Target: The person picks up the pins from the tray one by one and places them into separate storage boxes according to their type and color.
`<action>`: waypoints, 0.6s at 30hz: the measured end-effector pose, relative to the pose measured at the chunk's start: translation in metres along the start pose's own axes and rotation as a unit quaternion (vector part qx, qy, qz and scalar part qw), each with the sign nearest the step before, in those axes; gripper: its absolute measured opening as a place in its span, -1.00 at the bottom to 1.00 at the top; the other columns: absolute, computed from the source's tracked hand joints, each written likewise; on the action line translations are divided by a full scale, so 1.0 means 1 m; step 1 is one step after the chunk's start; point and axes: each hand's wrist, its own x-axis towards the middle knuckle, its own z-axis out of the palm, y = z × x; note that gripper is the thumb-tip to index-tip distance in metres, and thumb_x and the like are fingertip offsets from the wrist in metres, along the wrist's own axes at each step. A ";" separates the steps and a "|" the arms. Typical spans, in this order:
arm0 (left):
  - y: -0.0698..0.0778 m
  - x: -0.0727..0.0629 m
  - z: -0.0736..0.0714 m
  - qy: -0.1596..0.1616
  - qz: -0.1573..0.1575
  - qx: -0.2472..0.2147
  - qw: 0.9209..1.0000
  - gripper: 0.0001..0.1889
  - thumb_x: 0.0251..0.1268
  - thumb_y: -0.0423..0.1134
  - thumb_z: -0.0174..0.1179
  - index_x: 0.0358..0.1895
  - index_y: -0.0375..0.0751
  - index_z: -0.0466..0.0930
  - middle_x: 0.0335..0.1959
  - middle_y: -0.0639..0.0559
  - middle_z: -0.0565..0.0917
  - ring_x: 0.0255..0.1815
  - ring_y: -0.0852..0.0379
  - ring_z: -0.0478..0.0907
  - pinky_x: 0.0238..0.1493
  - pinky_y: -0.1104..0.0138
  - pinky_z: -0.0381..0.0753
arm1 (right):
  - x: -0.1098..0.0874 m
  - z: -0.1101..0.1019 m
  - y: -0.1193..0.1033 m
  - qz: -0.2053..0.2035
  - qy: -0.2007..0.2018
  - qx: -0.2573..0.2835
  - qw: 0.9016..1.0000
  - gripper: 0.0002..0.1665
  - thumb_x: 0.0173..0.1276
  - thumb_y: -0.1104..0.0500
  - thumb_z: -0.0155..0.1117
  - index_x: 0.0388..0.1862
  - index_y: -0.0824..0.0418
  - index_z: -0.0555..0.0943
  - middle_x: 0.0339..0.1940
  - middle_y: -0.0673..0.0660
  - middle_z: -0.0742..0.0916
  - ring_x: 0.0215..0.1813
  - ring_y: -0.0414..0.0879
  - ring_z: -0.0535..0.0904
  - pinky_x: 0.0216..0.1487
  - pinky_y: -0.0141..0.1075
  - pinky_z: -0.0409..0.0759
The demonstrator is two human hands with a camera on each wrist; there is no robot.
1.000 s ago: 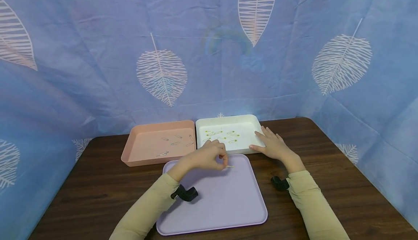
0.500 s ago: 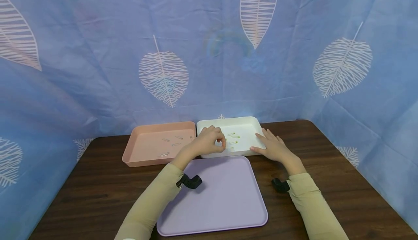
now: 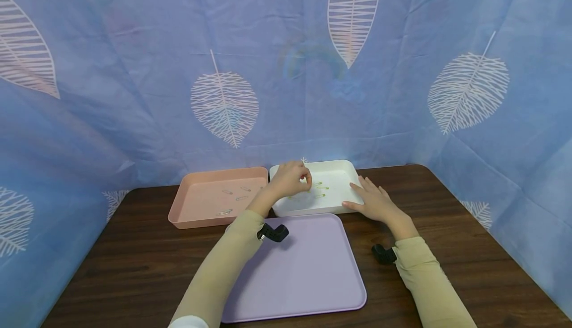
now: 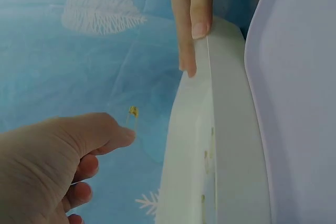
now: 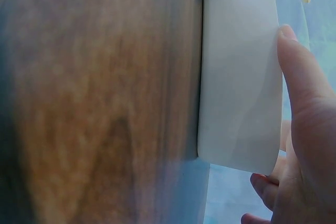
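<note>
My left hand (image 3: pixel 289 180) is raised over the left part of the white tray (image 3: pixel 340 179). Between its thumb and forefinger it pinches a small yellow safety pin (image 4: pixel 133 112), whose coiled or capped end sticks out past the fingertips. Several yellow-green safety pins (image 3: pixel 322 187) lie in that tray, some of them covered by my left hand. At the tray's right end my right hand (image 3: pixel 379 202) rests on the rim with fingers spread. In the right wrist view its thumb (image 5: pixel 299 66) lies along the rim of the tray's long front wall.
Left of the white tray stands a pink tray (image 3: pixel 194 196) holding several silver safety pins (image 3: pixel 242 198). A lavender tray (image 3: pixel 304 273) lies in front, partly under my left forearm. All stand on a dark wooden table (image 3: pixel 125 263), before a blue leaf-patterned cloth (image 3: pixel 286 95).
With the yellow safety pin between its fingers, my left hand has moved from above the lavender tray forward to over the white tray. My right hand has stayed at the tray's right end.
</note>
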 end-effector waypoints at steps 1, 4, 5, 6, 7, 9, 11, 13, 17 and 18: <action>-0.001 0.002 0.001 0.004 -0.003 0.004 1.000 -0.91 0.23 -0.17 0.23 -0.41 0.11 0.69 -0.38 0.14 0.54 -0.35 0.16 0.39 -0.31 0.33 0.26 | 0.000 0.000 0.000 0.001 -0.001 0.000 1.000 0.00 0.37 -0.36 0.06 0.52 0.28 0.18 0.57 0.45 0.05 0.57 0.39 -0.10 0.43 0.39 -0.08; -0.002 0.008 0.004 0.015 -0.013 0.010 1.000 -0.90 0.22 -0.20 0.22 -0.41 0.07 0.70 -0.40 0.13 0.56 -0.38 0.16 0.38 -0.36 0.35 0.25 | 0.000 0.000 0.001 0.001 -0.003 -0.002 1.000 0.01 0.37 -0.38 0.05 0.53 0.28 0.17 0.57 0.45 0.05 0.57 0.39 -0.10 0.43 0.39 -0.09; -0.003 0.010 0.004 0.017 -0.018 0.011 1.000 -0.89 0.22 -0.21 0.21 -0.41 0.06 0.71 -0.40 0.12 0.56 -0.39 0.16 0.38 -0.37 0.35 0.25 | 0.000 0.000 0.001 0.002 -0.004 -0.003 1.000 0.01 0.37 -0.38 0.04 0.53 0.27 0.16 0.57 0.45 0.04 0.57 0.39 -0.10 0.43 0.39 -0.09; -0.003 0.012 0.006 0.017 -0.023 0.012 1.000 -0.89 0.23 -0.21 0.21 -0.40 0.06 0.71 -0.40 0.12 0.56 -0.40 0.16 0.37 -0.38 0.35 0.24 | 0.000 0.001 0.002 0.001 -0.005 -0.003 1.000 0.01 0.37 -0.38 0.04 0.53 0.27 0.16 0.57 0.45 0.03 0.57 0.39 -0.11 0.43 0.39 -0.09; -0.004 0.014 0.006 0.017 -0.029 0.011 0.999 -0.89 0.23 -0.21 0.20 -0.39 0.04 0.71 -0.40 0.11 0.56 -0.41 0.16 0.37 -0.38 0.35 0.24 | 0.000 0.001 0.002 0.002 -0.006 -0.002 1.000 0.01 0.37 -0.38 0.04 0.54 0.27 0.15 0.57 0.45 0.03 0.57 0.39 -0.12 0.43 0.39 -0.10; -0.005 0.018 0.009 0.014 -0.044 0.009 0.999 -0.88 0.25 -0.21 0.19 -0.38 0.04 0.72 -0.40 0.09 0.56 -0.40 0.15 0.36 -0.36 0.33 0.24 | 0.000 0.001 0.003 0.002 -0.007 0.000 1.000 0.01 0.38 -0.37 0.04 0.54 0.27 0.15 0.57 0.45 0.02 0.58 0.39 -0.12 0.43 0.39 -0.11; -0.007 0.021 0.012 0.009 -0.060 0.009 0.998 -0.87 0.27 -0.20 0.18 -0.37 0.04 0.72 -0.39 0.10 0.56 -0.39 0.15 0.36 -0.33 0.32 0.25 | 0.000 0.001 0.003 0.000 -0.008 0.000 1.000 0.01 0.38 -0.37 0.04 0.54 0.27 0.15 0.57 0.46 0.02 0.57 0.39 -0.12 0.43 0.39 -0.11; -0.009 0.025 0.015 0.006 -0.074 0.013 0.997 -0.87 0.28 -0.18 0.18 -0.37 0.05 0.72 -0.37 0.10 0.57 -0.37 0.14 0.38 -0.31 0.30 0.29 | 0.001 0.001 0.003 -0.002 -0.007 -0.001 1.000 0.02 0.37 -0.38 0.04 0.53 0.28 0.15 0.57 0.46 0.03 0.57 0.40 -0.12 0.43 0.40 -0.10; -0.011 0.033 0.020 0.005 -0.099 0.015 0.995 -0.87 0.28 -0.17 0.18 -0.37 0.07 0.72 -0.31 0.11 0.61 -0.33 0.14 0.46 -0.28 0.27 0.40 | 0.002 0.001 0.002 -0.003 -0.005 -0.003 1.000 0.02 0.37 -0.39 0.03 0.53 0.28 0.16 0.56 0.47 0.04 0.57 0.40 -0.11 0.42 0.40 -0.09; -0.011 0.034 0.021 0.006 -0.103 0.015 0.995 -0.87 0.28 -0.17 0.18 -0.37 0.07 0.72 -0.29 0.11 0.62 -0.31 0.14 0.48 -0.27 0.26 0.43 | 0.002 0.001 0.002 -0.003 -0.005 -0.005 1.000 0.02 0.37 -0.39 0.03 0.53 0.28 0.16 0.56 0.47 0.04 0.57 0.40 -0.10 0.42 0.40 -0.09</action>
